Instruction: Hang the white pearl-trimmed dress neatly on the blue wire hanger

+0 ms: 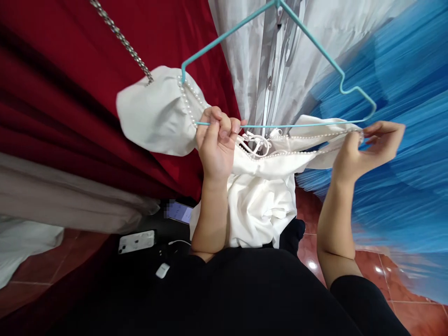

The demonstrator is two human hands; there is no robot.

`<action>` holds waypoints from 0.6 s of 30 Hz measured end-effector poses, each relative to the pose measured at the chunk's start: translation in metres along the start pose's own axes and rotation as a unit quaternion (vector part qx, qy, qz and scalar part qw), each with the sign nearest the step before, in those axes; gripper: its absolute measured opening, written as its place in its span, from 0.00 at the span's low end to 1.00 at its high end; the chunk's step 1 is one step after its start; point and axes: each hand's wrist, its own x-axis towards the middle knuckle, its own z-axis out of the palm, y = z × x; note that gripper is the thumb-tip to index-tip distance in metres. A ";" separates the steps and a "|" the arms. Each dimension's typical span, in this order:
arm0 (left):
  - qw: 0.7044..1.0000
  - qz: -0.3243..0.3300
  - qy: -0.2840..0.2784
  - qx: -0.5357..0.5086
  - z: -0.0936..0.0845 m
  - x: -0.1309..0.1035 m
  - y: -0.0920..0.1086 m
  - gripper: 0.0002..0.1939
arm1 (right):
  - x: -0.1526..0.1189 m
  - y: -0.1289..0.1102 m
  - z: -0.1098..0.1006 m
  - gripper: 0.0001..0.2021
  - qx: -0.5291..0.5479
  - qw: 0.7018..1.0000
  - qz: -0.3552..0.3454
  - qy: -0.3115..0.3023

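A white dress (262,210) with pearl-trimmed edges and a white lacing cord (257,143) hangs in front of me and spreads over my lap. One puffed sleeve (157,112) is on the left end of a light-blue wire hanger (308,33). My left hand (217,144) is closed around the hanger's lower bar, beside that sleeve. At the hanger's right end, my right hand (366,147) pinches the pearl-trimmed edge of the dress, drawing it out sideways. That end of the hanger is bare, its notched shoulder above the cloth.
Red fabric (161,28) hangs on the left, with a metal chain (122,39) before it. Blue tulle (413,140) fills the right, and white garments (241,56) hang behind. Two phones, one white-backed (136,241), and a white charger (163,270) lie at lower left.
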 end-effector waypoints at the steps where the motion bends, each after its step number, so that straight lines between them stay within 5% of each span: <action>1: 1.000 0.001 0.002 0.008 -0.001 0.001 0.002 0.10 | 0.012 0.008 -0.004 0.11 0.019 1.000 0.010 -0.010; 4: 0.999 -0.010 0.012 0.042 -0.004 0.002 0.004 0.13 | 0.048 0.017 -0.008 0.16 0.014 0.999 0.002 -0.038; 8: 0.999 -0.006 0.013 0.041 -0.006 0.001 0.004 0.13 | 0.078 -0.006 -0.002 0.16 -0.009 0.989 0.015 -0.144; 16: 1.000 -0.002 -0.001 -0.005 0.001 -0.006 -0.002 0.11 | 0.081 -0.056 0.029 0.15 0.093 0.961 0.017 -0.259; 18: 1.000 -0.009 0.001 -0.008 0.003 -0.007 -0.004 0.11 | 0.073 -0.071 0.029 0.12 0.170 0.957 0.027 -0.234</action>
